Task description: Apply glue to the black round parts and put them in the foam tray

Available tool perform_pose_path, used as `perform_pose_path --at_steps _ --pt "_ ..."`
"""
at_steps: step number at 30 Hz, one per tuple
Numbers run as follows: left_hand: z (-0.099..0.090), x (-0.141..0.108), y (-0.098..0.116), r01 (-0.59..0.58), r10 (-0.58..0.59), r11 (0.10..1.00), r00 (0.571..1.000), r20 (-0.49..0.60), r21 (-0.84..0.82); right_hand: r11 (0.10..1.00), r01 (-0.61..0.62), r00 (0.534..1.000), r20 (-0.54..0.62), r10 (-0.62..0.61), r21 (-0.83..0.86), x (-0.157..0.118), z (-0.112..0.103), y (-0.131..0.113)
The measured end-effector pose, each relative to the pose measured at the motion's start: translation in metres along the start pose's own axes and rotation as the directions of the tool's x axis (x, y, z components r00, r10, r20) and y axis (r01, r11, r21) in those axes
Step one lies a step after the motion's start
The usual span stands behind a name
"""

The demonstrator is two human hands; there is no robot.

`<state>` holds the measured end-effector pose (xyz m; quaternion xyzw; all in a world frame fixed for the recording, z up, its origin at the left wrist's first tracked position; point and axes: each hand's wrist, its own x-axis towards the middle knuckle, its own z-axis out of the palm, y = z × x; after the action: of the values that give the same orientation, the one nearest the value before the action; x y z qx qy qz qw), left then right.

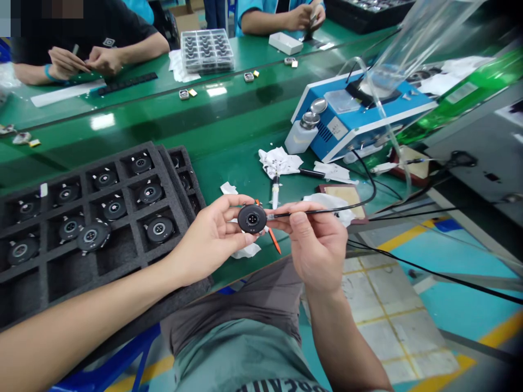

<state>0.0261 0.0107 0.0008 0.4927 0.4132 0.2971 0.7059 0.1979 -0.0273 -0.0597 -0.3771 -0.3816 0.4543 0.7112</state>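
Between the thumb and fingers of my left hand (210,239) is a round black watch case (252,219), its back with a sensor window facing me. My right hand (321,239) pinches a thin black cable-like tool (298,213) with a metal tip. That tip is at the right edge of the watch case; whether it touches cannot be made out. Beneath the hands lie an orange pointed stick (274,241) and white tissue (247,250). To the left, a dark foam tray (118,253) holds several similar watch cases, one of them resting tilted across a divider.
A blue machine (363,120) and a white pump bottle (301,133) stand at the right. Crumpled tissue (280,162), a syringe (275,193) and a brown-edged pad (345,202) lie nearer. Across the belt (155,117), two people work beside a clear plastic box (207,51).
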Motion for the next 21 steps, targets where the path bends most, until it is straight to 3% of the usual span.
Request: perform_pose_path --at_steps 21 --pt "0.0025 -0.0011 0.0026 0.030 -0.032 0.997 0.999 -0.023 -0.070 0.999 -0.012 1.000 -0.022 0.011 -0.032 -0.0013 0.0021 -0.0016"
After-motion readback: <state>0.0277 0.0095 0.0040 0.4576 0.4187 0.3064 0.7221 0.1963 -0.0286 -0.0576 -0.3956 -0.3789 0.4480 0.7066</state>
